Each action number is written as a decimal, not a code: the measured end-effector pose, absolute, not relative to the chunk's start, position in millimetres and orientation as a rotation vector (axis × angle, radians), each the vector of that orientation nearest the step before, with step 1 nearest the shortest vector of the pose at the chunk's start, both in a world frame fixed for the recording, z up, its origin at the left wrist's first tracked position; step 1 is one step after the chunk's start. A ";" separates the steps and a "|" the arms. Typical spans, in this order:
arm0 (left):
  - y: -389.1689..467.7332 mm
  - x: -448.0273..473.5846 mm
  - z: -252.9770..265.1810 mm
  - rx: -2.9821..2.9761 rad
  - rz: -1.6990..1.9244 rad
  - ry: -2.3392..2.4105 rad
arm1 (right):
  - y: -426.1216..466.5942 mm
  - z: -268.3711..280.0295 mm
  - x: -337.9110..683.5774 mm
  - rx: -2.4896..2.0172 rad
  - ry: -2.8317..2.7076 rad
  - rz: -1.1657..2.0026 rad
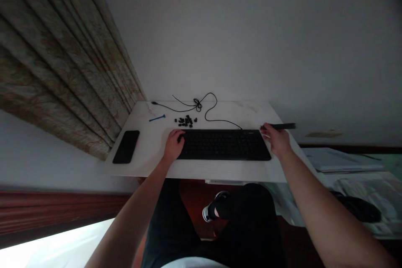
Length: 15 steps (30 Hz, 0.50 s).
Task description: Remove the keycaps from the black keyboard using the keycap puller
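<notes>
A black keyboard (216, 144) lies flat along the front of the white table. At its left end is my left hand (173, 145), with bent fingers closed around the keyboard's upper left corner. My right hand (276, 137), just off the keyboard's right end, is shut on a slim black brush-like tool (285, 126). The tool's long end points right, and its narrow tip near my fingers is hard to make out. Behind the keyboard lies a loose cluster of small black keycaps (187, 122).
The keyboard's black cable (215, 102) winds across the back of the table (201, 169), partly bundled. A thin blue tool (157, 118) lies left of the keycaps. A black phone (126, 146) rests near the left edge. A patterned curtain (72, 46) hangs at the left.
</notes>
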State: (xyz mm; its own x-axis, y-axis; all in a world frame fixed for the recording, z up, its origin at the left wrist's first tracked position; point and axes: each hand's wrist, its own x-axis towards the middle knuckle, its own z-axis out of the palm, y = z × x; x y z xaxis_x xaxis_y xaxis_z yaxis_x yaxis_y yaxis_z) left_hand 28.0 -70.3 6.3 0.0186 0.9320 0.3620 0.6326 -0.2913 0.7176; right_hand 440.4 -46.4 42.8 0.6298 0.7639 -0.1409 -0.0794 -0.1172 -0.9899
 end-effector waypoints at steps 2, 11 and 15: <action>-69.4 28.1 5.5 1.957 1.153 1.599 | -44.7 52.8 403.1 -1.507 -0.758 0.824; -69.1 28.0 5.4 1.995 1.156 1.612 | -35.7 67.2 214.8 -1.512 -1.644 1.025; -66.4 27.3 3.7 1.987 1.170 1.577 | -29.9 73.8 193.4 -1.602 -1.792 0.912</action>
State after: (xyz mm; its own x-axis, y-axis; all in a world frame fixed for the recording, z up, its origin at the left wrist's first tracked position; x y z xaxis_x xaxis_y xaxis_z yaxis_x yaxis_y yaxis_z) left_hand 27.3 -66.4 3.7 0.0415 0.9218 0.3854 0.6363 -0.3218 0.7011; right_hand 193.4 -29.9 73.8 -0.1265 0.9915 -0.0305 0.6084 0.0533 -0.7919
